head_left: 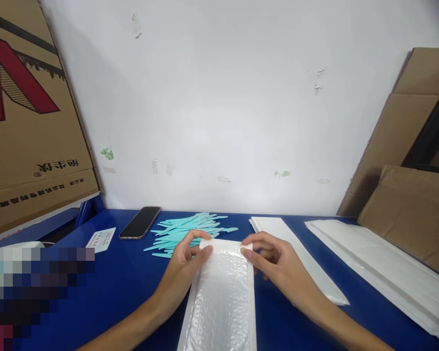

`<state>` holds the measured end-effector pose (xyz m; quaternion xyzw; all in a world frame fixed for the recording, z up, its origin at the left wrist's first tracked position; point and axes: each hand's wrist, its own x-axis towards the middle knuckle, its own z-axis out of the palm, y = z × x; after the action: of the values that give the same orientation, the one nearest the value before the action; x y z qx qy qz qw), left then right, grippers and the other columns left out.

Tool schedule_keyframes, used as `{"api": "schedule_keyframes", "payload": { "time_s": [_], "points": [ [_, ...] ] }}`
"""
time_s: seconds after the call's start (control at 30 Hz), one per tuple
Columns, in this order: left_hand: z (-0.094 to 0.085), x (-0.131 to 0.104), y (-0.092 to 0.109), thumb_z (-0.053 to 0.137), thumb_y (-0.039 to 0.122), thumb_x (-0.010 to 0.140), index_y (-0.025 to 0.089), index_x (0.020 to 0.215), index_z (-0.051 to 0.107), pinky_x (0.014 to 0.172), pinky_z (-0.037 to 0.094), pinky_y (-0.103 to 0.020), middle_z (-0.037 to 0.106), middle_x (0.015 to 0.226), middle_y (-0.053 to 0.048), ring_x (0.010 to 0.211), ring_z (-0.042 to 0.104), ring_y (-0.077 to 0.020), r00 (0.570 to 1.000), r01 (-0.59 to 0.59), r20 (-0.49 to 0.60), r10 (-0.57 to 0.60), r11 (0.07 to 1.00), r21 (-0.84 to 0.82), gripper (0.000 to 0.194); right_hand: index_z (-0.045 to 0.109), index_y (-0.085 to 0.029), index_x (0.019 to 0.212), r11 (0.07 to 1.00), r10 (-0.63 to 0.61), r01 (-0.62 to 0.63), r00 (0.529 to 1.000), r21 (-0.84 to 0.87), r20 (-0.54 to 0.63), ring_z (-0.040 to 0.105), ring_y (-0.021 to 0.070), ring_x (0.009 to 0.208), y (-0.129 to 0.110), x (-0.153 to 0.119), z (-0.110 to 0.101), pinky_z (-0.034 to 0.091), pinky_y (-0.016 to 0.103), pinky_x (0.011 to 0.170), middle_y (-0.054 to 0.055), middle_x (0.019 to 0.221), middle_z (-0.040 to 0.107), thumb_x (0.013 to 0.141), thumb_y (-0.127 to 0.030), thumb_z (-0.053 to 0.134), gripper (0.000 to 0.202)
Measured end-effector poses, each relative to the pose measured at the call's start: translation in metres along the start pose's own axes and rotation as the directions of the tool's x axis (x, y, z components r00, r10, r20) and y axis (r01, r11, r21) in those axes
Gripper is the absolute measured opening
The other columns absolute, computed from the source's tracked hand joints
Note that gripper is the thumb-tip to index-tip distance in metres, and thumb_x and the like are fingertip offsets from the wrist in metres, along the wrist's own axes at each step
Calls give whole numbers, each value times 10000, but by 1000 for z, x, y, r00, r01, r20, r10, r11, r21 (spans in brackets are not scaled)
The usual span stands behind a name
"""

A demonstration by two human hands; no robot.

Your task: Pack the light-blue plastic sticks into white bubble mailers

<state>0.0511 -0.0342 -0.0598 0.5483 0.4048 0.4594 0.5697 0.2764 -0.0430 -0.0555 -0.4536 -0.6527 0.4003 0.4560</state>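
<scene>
A white bubble mailer (223, 297) lies lengthwise in front of me, its near end cut off by the bottom of the view. Thumb and fingers of my left hand (190, 256) pinch its far left corner. At the far right corner, my right hand (274, 256) grips the same edge in a like pinch. Just beyond my left hand is a loose heap of light-blue plastic sticks with tapered ends (183, 231); their exact kind I cannot make out. Flat white mailers (289, 243) lie beyond and to the right of my right hand.
A phone (141, 222) and a printed card (101, 240) lie on the blue table (131, 287) to the left. More white mailers (373, 263) are stacked at right beside cardboard (409, 214). A large carton (32, 122) stands far left; a white wall (219, 97) closes the back.
</scene>
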Motion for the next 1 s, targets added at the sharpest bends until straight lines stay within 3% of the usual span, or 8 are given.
{"api": "schedule_keyframes", "payload": {
  "time_s": [0.33,0.47,0.53,0.7,0.77,0.83,0.93,1.0],
  "points": [
    [5,0,-1,632,525,881,246,997,512,505,354,-201,584,704,47,559,516,-122,999,-35,17,34,996,81,326,680,-216,1024,998,43,-44,999,41,25,538,120,560,-3,-1,1,423,211,484,-23,674,559,906,-432,597,260],
    [4,1,0,619,508,889,246,969,520,499,304,-198,504,636,70,533,446,-110,1000,-17,18,16,994,109,292,730,-192,1052,979,-27,11,997,203,75,600,144,661,-1,-2,-5,463,236,540,52,875,666,905,-250,435,335],
    [3,2,1,600,503,900,247,960,525,497,276,-199,464,615,76,528,407,-107,999,-1,34,-3,992,127,274,730,-204,1086,973,-43,16,993,232,114,607,156,716,-1,-3,-7,465,233,559,51,877,667,885,-205,430,361],
    [0,1,5,572,490,912,247,915,508,508,250,-212,463,623,66,537,400,-115,992,48,110,-64,989,138,251,683,-255,1021,991,-17,-4,988,135,155,498,141,648,-5,-6,-1,426,230,552,-11,726,563,928,-287,531,181],
    [0,0,6,595,449,903,247,910,502,522,276,-210,475,635,63,556,427,-117,986,60,148,-76,993,105,222,671,-248,920,996,-67,61,992,58,110,509,147,679,-5,-8,3,415,246,571,9,811,590,938,-289,523,155],
    [0,-3,6,593,421,906,244,918,505,545,318,-205,496,663,56,586,461,-119,979,77,187,-84,996,42,198,672,-242,841,979,-200,200,980,-44,-4,564,186,826,-4,-11,6,426,273,630,46,963,611,933,-261,515,183],
    [0,-5,4,472,487,959,242,1009,517,528,364,-207,565,744,26,548,489,-109,955,97,287,-72,993,-72,255,669,-240,753,916,-397,378,905,-137,-156,555,257,1066,-3,-17,8,445,344,823,76,1112,593,913,-226,499,233],
    [1,-6,1,352,546,986,252,1148,490,461,374,-208,622,824,-9,494,529,-113,936,96,350,-49,988,-117,363,633,-238,707,900,-436,420,878,-119,-196,555,279,1098,-5,-20,6,429,389,900,72,1149,605,905,-223,479,251]
  ]
}}
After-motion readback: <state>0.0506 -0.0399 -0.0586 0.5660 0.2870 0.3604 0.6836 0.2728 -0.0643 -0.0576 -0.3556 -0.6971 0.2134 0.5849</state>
